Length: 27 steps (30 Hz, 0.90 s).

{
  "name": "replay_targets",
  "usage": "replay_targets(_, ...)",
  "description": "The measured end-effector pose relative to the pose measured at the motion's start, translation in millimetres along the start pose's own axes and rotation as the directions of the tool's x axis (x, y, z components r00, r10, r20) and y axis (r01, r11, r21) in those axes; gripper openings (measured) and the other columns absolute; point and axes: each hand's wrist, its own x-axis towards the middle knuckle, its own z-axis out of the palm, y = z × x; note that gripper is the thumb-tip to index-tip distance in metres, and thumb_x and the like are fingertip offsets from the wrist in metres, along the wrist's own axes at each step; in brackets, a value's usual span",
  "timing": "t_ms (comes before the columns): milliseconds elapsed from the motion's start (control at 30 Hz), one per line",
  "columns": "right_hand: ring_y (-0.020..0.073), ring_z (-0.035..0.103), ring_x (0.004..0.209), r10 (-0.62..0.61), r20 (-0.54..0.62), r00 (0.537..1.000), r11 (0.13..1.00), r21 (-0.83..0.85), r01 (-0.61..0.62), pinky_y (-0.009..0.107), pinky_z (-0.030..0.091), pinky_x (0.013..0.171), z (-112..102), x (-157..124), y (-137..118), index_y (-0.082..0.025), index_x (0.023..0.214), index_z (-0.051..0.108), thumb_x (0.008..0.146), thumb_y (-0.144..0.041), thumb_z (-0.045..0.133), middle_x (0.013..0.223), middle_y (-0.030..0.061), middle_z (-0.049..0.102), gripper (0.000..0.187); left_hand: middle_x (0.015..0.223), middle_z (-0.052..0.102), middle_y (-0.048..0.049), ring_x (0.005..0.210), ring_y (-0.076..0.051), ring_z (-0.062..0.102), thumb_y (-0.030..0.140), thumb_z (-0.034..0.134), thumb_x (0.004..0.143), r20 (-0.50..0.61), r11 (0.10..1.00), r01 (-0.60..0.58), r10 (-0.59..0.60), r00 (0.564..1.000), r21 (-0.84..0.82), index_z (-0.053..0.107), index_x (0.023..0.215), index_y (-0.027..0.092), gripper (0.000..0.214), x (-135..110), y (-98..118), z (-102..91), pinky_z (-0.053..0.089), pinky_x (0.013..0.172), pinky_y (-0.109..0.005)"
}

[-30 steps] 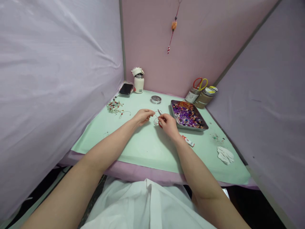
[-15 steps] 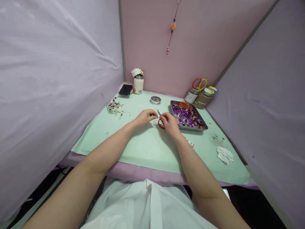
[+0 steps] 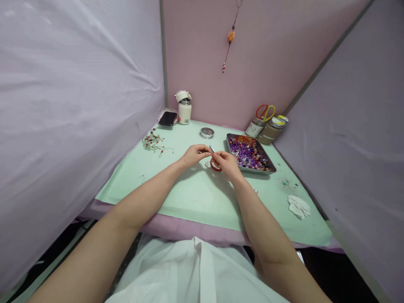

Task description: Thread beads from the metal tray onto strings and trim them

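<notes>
Over the middle of the mint-green tabletop (image 3: 186, 193) my two hands meet fingertip to fingertip. My left hand (image 3: 195, 155) is closed in a pinch, a thin cord at its fingertips. My right hand (image 3: 226, 162) pinches at the same spot, its thumb and forefinger almost touching the left fingers. The cord between them is too small to follow. Red-handled scissors (image 3: 216, 166) show under and beside the right fingers, blades pointing away; they appear to lie on the table, partly hidden. A small clear piece (image 3: 207, 164) lies left of the handle.
A metal tray (image 3: 255, 171) of purple and mixed beads sits right of my hands. Behind are a round tin (image 3: 207, 133), a white bottle (image 3: 184, 112), a phone (image 3: 168, 119) and jars (image 3: 270, 131). Beaded strings (image 3: 153, 142) lie left, a white glove (image 3: 298, 207) right.
The view has shifted slightly. My right fingers have come closer to the left fingertips, and the dark beads seen at my left fingers are now less visible. The scissors stay put.
</notes>
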Motion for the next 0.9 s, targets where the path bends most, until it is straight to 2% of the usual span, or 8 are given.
replay_targets(267, 0.0068, 0.036, 0.044, 0.030, 0.045, 0.999, 0.996, 0.085, -0.033, 0.023, 0.024, 0.043, -0.8, 2.3, 2.9, -0.018, 0.067, 0.058, 0.066, -0.043, 0.066, 0.056, -0.0018, 0.055, 0.026, 0.084, 0.067, -0.0055, 0.079, -0.014, 0.058, 0.027, 0.061, 0.071, -0.011, 1.000, 0.008, -0.008, 1.000, -0.015, 0.067, 0.079, 0.013, 0.017, -1.0, 1.4, 0.9, 0.043, 0.079, -0.028)
replay_targets(500, 0.0057, 0.034, 0.043, 0.082, 0.158, 0.984, 0.980, 0.168, -0.109, 0.023, 0.022, 0.044, -5.1, 1.6, 0.4, -0.018, 0.068, 0.057, 0.068, -0.045, 0.068, 0.054, -0.0026, 0.053, 0.030, 0.083, 0.068, -0.0059, 0.078, -0.014, 0.059, 0.027, 0.061, 0.071, 0.026, 1.000, 0.004, -0.004, 1.000, -0.014, 0.068, 0.079, 0.013, 0.018, -0.9, 1.4, -0.2, 0.043, 0.078, -0.029)
replay_targets(767, 0.0052, 0.041, 0.051, 0.208, 0.338, 0.918, 0.908, 0.283, -0.310, 0.020, 0.031, 0.049, -12.6, 1.3, -0.7, -0.016, 0.074, 0.056, 0.066, -0.040, 0.073, 0.063, -0.0026, 0.056, 0.031, 0.085, 0.069, -0.0071, 0.079, -0.015, 0.060, 0.025, 0.062, 0.070, 0.095, 0.999, 0.022, -0.017, 0.995, -0.050, 0.069, 0.083, 0.012, 0.019, -2.5, 11.7, -3.6, 0.044, 0.076, -0.029)
replay_targets(900, 0.0056, 0.047, 0.056, 0.238, 0.316, 0.918, 0.891, 0.305, -0.336, 0.020, 0.036, 0.052, -12.4, 1.3, -1.1, -0.017, 0.077, 0.056, 0.064, -0.040, 0.075, 0.070, -0.0019, 0.057, 0.033, 0.082, 0.068, -0.0055, 0.077, -0.014, 0.059, 0.024, 0.062, 0.070, 0.091, 0.998, 0.031, -0.026, 0.995, -0.048, 0.068, 0.081, 0.013, 0.017, -2.1, 13.4, -3.5, 0.044, 0.074, -0.028)
